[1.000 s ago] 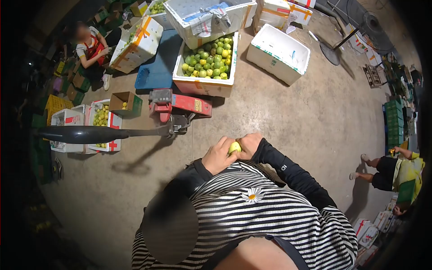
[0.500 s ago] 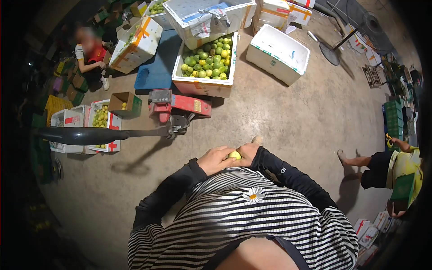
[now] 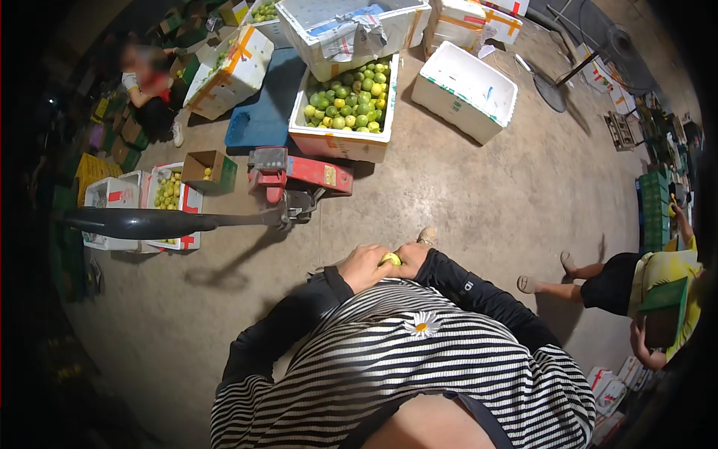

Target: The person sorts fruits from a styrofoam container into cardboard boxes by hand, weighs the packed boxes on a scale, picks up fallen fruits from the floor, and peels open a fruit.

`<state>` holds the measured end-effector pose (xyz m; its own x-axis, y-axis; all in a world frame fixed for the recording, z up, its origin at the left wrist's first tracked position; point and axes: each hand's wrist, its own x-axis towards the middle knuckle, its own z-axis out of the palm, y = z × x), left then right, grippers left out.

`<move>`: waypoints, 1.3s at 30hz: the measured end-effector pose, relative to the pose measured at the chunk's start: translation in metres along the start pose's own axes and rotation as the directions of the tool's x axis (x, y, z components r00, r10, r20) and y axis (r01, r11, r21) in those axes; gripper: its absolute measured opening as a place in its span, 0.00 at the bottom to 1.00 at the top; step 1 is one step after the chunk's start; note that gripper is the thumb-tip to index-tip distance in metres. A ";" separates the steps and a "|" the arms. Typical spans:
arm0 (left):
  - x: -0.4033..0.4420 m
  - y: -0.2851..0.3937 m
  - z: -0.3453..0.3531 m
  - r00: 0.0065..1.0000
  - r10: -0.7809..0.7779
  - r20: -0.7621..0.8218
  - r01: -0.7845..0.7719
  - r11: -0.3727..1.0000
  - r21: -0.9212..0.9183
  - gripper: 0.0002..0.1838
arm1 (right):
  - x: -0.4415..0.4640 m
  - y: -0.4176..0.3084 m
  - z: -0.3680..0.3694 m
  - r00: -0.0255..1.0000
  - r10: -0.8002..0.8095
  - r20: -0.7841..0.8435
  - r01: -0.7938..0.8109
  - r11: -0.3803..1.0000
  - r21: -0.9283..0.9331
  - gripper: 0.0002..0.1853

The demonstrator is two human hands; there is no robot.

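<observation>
In front of my waist, my left hand (image 3: pixel 363 268) and my right hand (image 3: pixel 411 259) meet around a small round yellow-green fruit (image 3: pixel 390 259). The fingers of both hands are curled in against it, and only its upper part shows between them. Beyond my hands, a large white foam box (image 3: pixel 340 141) is filled with similar green and yellow fruits (image 3: pixel 348 101). Another foam box (image 3: pixel 351 34), with crumpled plastic inside, rests tilted over its back edge.
A red pallet jack (image 3: pixel 318 173) stands ahead, its black handle (image 3: pixel 142 223) reaching left. An open white foam box (image 3: pixel 464 93) sits at right, near a fan (image 3: pixel 552 91). One person (image 3: pixel 153 86) crouches at far left; another (image 3: pixel 662 288) walks at right with a green box (image 3: pixel 666 310).
The person at right has stepped forward, and both feet now show. At far left the crouching person has shifted an arm. My hands stay around the fruit, the left one turned slightly.
</observation>
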<state>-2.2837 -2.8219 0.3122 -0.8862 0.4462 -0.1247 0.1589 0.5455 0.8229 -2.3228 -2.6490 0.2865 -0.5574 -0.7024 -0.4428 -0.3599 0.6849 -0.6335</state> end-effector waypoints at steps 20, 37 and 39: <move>0.001 0.000 -0.002 1.000 -0.019 -0.009 0.019 0.998 -0.062 0.12 | -0.001 0.002 0.006 0.997 0.029 -0.066 -0.022 0.995 0.101 0.31; -0.006 -0.002 0.007 0.988 -0.034 -0.153 0.025 0.998 -0.060 0.11 | 0.000 -0.009 -0.003 0.974 -0.114 -0.195 0.090 0.988 -0.128 0.23; -0.006 -0.005 0.009 0.983 -0.001 -0.184 -0.008 0.999 -0.048 0.10 | 0.000 -0.009 0.000 0.978 -0.095 -0.188 0.075 0.991 -0.107 0.23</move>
<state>-2.2753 -2.8208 0.3034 -0.9514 0.3073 -0.0214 0.1446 0.5071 0.8497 -2.3195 -2.6550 0.2926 -0.6516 -0.7150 -0.2535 -0.4790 0.6469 -0.5933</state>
